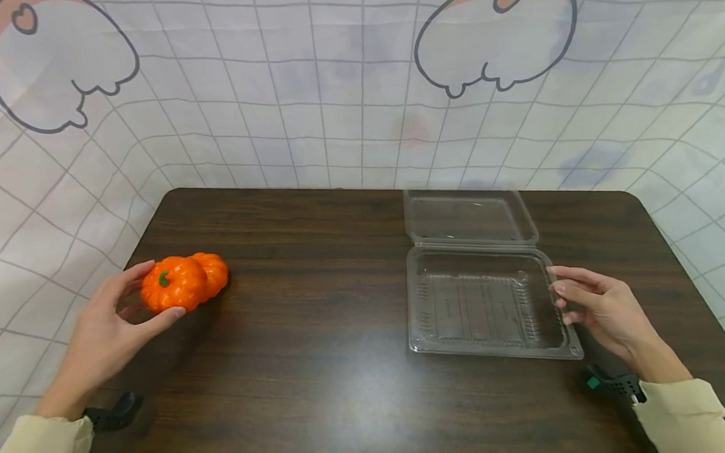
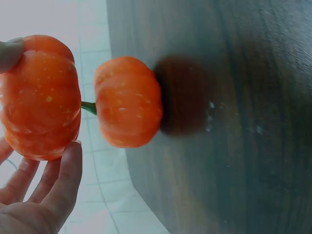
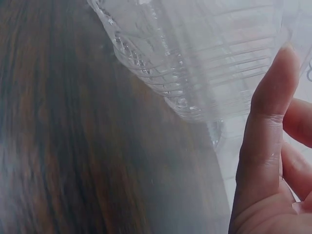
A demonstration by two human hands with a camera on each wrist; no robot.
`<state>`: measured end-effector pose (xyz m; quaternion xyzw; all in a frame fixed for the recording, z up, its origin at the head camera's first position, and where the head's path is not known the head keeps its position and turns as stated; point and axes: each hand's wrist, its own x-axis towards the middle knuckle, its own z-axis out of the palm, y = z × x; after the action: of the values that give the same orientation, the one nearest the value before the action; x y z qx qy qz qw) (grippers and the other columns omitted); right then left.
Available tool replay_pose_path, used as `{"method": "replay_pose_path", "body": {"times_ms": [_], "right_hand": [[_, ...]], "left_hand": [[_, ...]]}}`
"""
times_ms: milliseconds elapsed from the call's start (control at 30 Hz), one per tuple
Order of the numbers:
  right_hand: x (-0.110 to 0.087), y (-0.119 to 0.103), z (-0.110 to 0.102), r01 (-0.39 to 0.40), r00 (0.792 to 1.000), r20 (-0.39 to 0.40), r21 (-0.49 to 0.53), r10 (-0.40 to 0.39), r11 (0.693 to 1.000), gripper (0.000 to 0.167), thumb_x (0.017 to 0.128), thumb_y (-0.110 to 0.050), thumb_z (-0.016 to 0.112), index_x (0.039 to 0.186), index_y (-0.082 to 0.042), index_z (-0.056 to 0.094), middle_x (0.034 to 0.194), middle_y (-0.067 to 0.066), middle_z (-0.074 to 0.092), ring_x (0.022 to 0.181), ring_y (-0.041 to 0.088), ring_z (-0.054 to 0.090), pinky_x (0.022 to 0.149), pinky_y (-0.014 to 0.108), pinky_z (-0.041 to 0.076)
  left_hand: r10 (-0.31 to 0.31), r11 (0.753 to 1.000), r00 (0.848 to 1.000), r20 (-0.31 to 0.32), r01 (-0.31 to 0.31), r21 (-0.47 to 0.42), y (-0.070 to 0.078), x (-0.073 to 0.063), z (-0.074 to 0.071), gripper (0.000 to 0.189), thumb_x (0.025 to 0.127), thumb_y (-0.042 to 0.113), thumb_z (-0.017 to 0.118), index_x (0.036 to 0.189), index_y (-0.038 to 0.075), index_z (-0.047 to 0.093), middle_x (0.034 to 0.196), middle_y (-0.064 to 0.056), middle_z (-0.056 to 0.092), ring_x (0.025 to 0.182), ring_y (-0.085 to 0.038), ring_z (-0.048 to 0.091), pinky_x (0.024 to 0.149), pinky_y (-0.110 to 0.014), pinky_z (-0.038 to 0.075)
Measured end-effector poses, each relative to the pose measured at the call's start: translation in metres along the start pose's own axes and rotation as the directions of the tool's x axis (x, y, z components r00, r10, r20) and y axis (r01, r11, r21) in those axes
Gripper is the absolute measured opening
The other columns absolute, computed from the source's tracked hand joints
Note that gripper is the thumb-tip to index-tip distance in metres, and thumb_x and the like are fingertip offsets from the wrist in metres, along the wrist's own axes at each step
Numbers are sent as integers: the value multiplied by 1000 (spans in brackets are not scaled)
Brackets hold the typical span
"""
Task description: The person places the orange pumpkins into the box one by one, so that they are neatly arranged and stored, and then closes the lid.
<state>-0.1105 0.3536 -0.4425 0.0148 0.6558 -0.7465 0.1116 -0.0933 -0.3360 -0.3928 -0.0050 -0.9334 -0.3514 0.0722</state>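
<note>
An orange toy pumpkin (image 1: 179, 287) with a short green stem is gripped between the thumb and fingers of my left hand (image 1: 107, 327). In the left wrist view this pumpkin (image 2: 41, 100) is held above a second orange pumpkin (image 2: 127, 103), which rests on the table and points its green stem at it. The head view shows the second pumpkin (image 1: 216, 273) partly hidden behind the held one. My right hand (image 1: 608, 311) pinches the right rim of a clear plastic container (image 1: 485, 350). Its hinged lid (image 1: 466, 219) lies folded back, and the inside holds nothing.
Dark wood-grain table (image 1: 318, 314) spreads between the two hands. A white grid-patterned curtain (image 1: 328, 95) with cartoon animals hangs along the back and both sides.
</note>
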Motion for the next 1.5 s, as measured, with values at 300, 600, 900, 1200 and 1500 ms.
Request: {"method": "replay_pose_path", "body": {"times_ms": [300, 600, 900, 1200, 1500], "right_hand": [[5, 4, 13, 10, 999, 32, 44, -12, 999, 30, 102, -1, 61, 128, -13, 71, 99, -4, 79, 77, 8, 70, 56, 25, 61], [10, 8, 29, -2, 999, 50, 50, 0, 999, 29, 102, -3, 62, 128, -12, 69, 97, -5, 78, 76, 8, 69, 57, 24, 61], [14, 9, 48, -10, 998, 60, 59, 6, 998, 27, 101, -5, 64, 127, -13, 69, 95, -5, 78, 74, 7, 69, 57, 24, 62], [19, 12, 63, -9, 997, 80, 70, 3, 998, 27, 101, -5, 64, 128, -11, 68, 97, -5, 79, 75, 9, 69, 57, 25, 62], [22, 15, 76, -15, 996, 90, 66, 9, 998, 29, 101, -6, 65, 130, -9, 66, 95, -6, 78, 74, 7, 70, 56, 25, 62]], "left_hand": [[43, 999, 999, -17, -44, -11, 16, 5, 0, 84, 82, 26, 90, 154, 12, 48, 141, -13, 51, 109, 21, 39, 82, 9, 39], [81, 996, 997, 8, -81, -34, 34, 12, 9, 81, 81, 26, 90, 151, 13, 51, 140, -8, 53, 111, 14, 43, 84, 9, 39], [131, 990, 991, 34, -129, -54, 59, 18, 22, 78, 81, 28, 91, 149, 18, 53, 137, -3, 54, 114, 9, 46, 89, 6, 41], [186, 981, 980, 76, -182, -62, 77, 24, 35, 77, 82, 32, 89, 149, 24, 53, 139, -4, 55, 122, -13, 54, 93, 3, 41], [251, 963, 955, 156, -231, -140, 96, 28, 51, 76, 84, 32, 87, 150, 21, 51, 144, -11, 52, 131, -33, 55, 103, -59, 55]]}}
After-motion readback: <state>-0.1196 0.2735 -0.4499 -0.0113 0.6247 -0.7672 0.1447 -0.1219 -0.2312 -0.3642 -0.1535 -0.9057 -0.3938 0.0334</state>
